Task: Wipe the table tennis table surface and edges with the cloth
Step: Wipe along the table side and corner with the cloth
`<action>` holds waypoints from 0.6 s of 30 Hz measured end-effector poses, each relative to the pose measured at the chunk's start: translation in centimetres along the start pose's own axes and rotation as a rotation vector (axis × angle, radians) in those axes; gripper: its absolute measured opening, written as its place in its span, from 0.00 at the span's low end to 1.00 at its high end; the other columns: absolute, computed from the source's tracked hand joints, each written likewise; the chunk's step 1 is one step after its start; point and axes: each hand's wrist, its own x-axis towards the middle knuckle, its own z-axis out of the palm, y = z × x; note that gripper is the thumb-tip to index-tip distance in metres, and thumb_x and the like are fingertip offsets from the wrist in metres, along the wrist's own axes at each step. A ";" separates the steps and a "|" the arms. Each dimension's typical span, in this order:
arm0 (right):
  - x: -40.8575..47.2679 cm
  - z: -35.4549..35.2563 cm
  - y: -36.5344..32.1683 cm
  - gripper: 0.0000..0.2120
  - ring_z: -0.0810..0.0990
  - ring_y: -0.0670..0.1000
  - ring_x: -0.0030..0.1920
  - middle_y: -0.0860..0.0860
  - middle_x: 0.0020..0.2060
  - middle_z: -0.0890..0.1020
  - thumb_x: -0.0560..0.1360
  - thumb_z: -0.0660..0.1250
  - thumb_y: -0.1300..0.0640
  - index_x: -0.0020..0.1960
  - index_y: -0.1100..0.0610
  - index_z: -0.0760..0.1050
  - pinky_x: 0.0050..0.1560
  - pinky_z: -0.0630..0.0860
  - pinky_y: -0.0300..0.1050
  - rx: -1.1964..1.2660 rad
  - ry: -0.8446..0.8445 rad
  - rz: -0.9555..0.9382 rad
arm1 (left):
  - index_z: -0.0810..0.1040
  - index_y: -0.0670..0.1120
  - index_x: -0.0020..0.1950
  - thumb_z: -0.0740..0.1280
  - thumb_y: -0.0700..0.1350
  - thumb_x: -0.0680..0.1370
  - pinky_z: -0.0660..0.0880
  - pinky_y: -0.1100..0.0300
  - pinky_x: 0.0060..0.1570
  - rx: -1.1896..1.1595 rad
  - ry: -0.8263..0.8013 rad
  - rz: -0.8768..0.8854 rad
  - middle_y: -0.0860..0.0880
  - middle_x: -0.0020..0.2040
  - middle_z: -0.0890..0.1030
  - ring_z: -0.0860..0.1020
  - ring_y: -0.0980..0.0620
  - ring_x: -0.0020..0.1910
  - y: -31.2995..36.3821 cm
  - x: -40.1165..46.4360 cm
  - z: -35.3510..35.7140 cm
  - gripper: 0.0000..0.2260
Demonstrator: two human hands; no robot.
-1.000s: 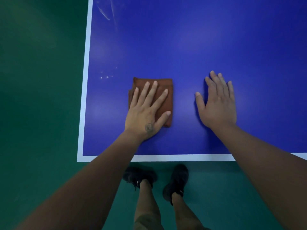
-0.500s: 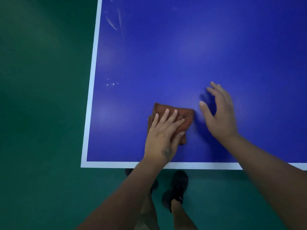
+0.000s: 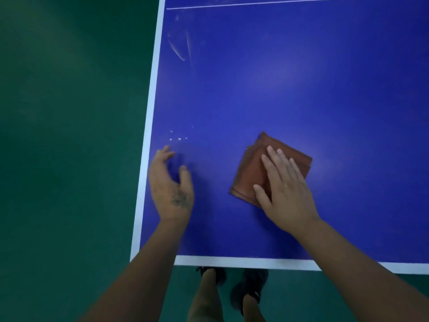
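right hand (image 3: pixel 286 194) flat on cloth (image 3: pixel 251 173), table (image 3: pixel 278 89) corner

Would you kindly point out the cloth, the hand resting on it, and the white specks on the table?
cloth (image 3: pixel 251 173), head view, on its bare left half.
right hand (image 3: pixel 286 191), head view, on the back of the hand.
white specks (image 3: pixel 179 138), head view, on the brightest speck.

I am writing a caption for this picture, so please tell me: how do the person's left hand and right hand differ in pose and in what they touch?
The right hand lies flat, fingers straight, pressing the folded brown cloth; the left hand touches no cloth.
The left hand is tilted with loosely curved fingers, near the table's white left edge line; the right hand is farther in over the blue table tennis table.
Both are bare and grip nothing.
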 end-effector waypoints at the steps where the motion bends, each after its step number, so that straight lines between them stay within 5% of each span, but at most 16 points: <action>1: 1.0 0.0 -0.3 0.34 0.51 0.54 0.85 0.54 0.84 0.55 0.82 0.60 0.46 0.83 0.61 0.58 0.84 0.51 0.57 -0.012 -0.016 0.046 | 0.76 0.41 0.70 0.67 0.40 0.82 0.69 0.51 0.77 0.042 0.048 -0.055 0.43 0.72 0.77 0.75 0.42 0.74 -1.1 1.3 -0.9 0.16; 7: 8.6 0.2 -2.3 0.37 0.46 0.55 0.85 0.56 0.85 0.52 0.78 0.53 0.50 0.83 0.63 0.55 0.84 0.44 0.57 -0.006 -0.051 0.209 | 0.67 0.36 0.79 0.65 0.47 0.87 0.62 0.45 0.81 0.193 -0.098 -0.093 0.37 0.78 0.71 0.66 0.38 0.80 -3.6 10.2 -2.4 0.24; 10: 12.4 1.1 -3.1 0.30 0.48 0.55 0.85 0.55 0.84 0.54 0.85 0.53 0.48 0.82 0.63 0.59 0.84 0.44 0.57 0.031 0.032 0.291 | 0.65 0.38 0.82 0.63 0.52 0.88 0.59 0.45 0.83 0.210 -0.187 -0.035 0.38 0.83 0.66 0.61 0.39 0.84 -3.7 15.0 -1.4 0.27; 18: 19.3 3.1 -3.9 0.37 0.47 0.55 0.85 0.57 0.84 0.52 0.85 0.48 0.39 0.83 0.64 0.53 0.84 0.44 0.56 -0.097 0.101 0.372 | 0.59 0.40 0.86 0.61 0.54 0.88 0.51 0.55 0.85 0.247 -0.376 0.119 0.43 0.87 0.57 0.53 0.47 0.87 -3.6 23.2 2.4 0.30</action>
